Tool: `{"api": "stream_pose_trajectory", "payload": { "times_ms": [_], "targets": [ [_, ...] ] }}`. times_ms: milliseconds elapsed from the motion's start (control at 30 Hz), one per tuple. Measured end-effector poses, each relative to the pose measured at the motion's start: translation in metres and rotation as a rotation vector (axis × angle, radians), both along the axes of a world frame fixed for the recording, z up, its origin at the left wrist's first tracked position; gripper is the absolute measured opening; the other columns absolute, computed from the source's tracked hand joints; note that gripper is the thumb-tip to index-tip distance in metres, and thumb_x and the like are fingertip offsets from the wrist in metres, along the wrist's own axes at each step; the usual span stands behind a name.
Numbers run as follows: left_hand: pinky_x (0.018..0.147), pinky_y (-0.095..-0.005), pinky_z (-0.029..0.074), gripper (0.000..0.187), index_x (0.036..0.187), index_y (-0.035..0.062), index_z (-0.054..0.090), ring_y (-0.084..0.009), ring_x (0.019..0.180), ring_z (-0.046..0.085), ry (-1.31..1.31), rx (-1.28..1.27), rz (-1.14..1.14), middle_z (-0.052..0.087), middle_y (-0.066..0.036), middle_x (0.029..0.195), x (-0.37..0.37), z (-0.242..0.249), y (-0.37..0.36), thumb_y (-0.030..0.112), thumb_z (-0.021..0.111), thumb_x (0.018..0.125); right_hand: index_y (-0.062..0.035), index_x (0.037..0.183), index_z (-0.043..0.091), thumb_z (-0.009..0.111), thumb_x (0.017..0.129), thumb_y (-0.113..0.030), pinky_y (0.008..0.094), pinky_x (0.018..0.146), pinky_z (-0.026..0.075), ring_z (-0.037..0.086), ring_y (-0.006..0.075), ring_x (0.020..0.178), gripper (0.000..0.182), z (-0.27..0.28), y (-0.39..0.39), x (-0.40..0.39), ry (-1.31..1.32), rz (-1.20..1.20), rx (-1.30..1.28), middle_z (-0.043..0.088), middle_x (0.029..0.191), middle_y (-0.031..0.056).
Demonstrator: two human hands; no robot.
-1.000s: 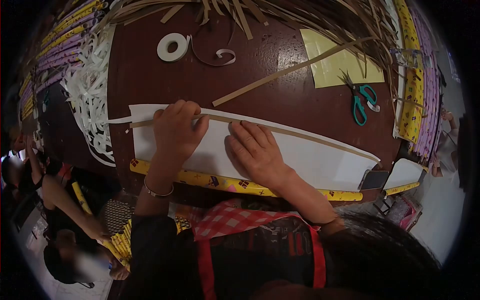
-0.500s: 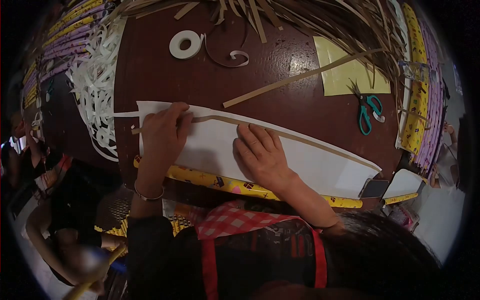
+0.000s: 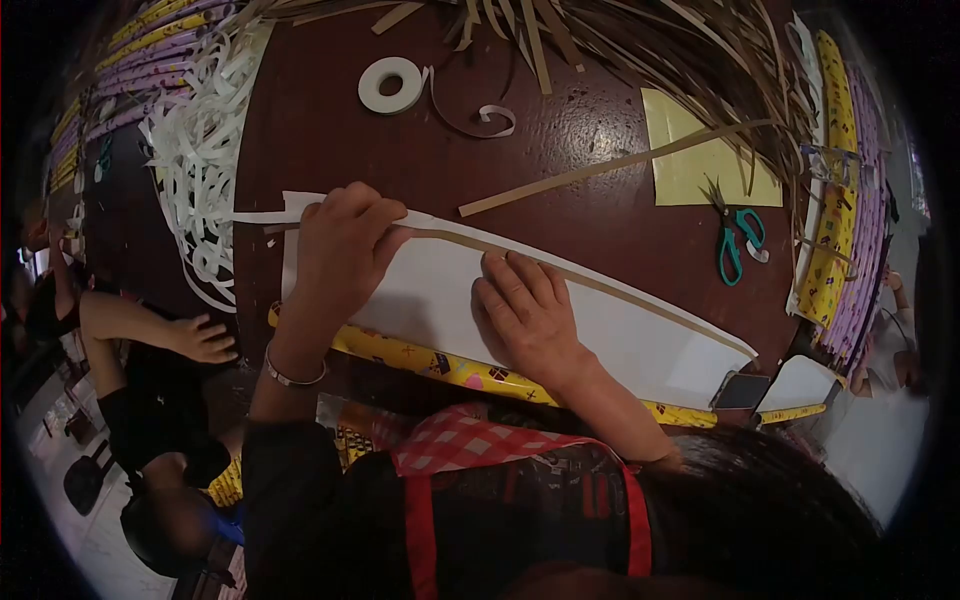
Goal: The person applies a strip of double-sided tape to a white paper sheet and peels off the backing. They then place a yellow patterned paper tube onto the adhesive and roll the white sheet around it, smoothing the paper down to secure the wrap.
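A sheet of wrapping paper (image 3: 430, 285) lies with its white back up, its yellow patterned side showing in a roll (image 3: 440, 362) along the near edge. A flat brown strip (image 3: 620, 300) runs just inside its far edge. My left hand (image 3: 350, 235) is closed, thumb and fingers pinching the far edge near the left corner; whether the strip is also in the pinch is hidden. My right hand (image 3: 530, 315) lies with fingers stretched out, fingertips on the brown strip at mid-length. A white strip (image 3: 260, 217) extends leftward from beside my left hand.
White ribbon-like strips (image 3: 195, 170) are heaped at left. A tape roll (image 3: 391, 85), a loose brown strip (image 3: 560, 182), yellow paper (image 3: 690, 185) and teal-handled scissors (image 3: 732, 245) lie beyond. A phone-like dark object (image 3: 740, 390) rests at right. Another person's hand (image 3: 205, 340) is at lower left.
My left hand has lifted slightly and its fingers have curled tighter at the paper's far edge. My right hand stays nearly in place. The other person's arm has come up at left.
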State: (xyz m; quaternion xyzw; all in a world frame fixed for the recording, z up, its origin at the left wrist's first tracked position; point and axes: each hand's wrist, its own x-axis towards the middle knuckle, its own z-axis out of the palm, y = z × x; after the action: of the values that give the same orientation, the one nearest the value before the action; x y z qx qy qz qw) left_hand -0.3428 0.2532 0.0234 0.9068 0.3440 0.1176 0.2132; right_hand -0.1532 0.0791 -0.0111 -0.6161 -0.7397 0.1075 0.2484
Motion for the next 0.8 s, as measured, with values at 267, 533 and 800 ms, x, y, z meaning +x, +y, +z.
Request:
{"api": "stream_pose_trajectory", "payload": {
  "times_ms": [267,533,800],
  "targets": [
    [0.066,-0.0389,0.042,0.010,0.080,0.0055,0.063,-0.0265,0.077,0.056,-0.086,-0.124,-0.059,0.058,-0.008,0.084,0.006,0.005,0.008,0.010,0.071,0.080,-0.0057,0.102,0.066,0.074,0.076,-0.007,0.0441,0.090,0.047,0.059,0.0308,0.108,0.028,0.003,0.005,-0.002,-0.045,-0.046,0.065,0.061,0.124,0.0117],
    [0.068,-0.0396,0.042,0.008,0.078,0.0069,0.063,-0.0248,0.080,0.059,0.041,0.024,0.054,0.061,-0.006,0.084,0.004,-0.001,0.010,0.008,0.070,0.079,-0.0048,0.103,0.066,0.075,0.074,-0.006,0.0455,0.091,0.047,0.059,0.0318,0.109,0.030,0.000,0.004,-0.001,-0.038,-0.039,0.054,0.062,0.125,0.0133],
    [0.068,-0.0383,0.038,0.011,0.079,0.0130,0.063,-0.0203,0.080,0.057,0.091,0.280,0.181,0.059,0.001,0.087,-0.023,0.000,0.031,0.015,0.073,0.078,-0.0042,0.105,0.065,0.075,0.073,-0.006,0.0471,0.090,0.046,0.058,0.0328,0.110,0.033,-0.002,0.002,-0.001,-0.031,-0.027,0.062,0.060,0.126,0.0142]
  ]
}}
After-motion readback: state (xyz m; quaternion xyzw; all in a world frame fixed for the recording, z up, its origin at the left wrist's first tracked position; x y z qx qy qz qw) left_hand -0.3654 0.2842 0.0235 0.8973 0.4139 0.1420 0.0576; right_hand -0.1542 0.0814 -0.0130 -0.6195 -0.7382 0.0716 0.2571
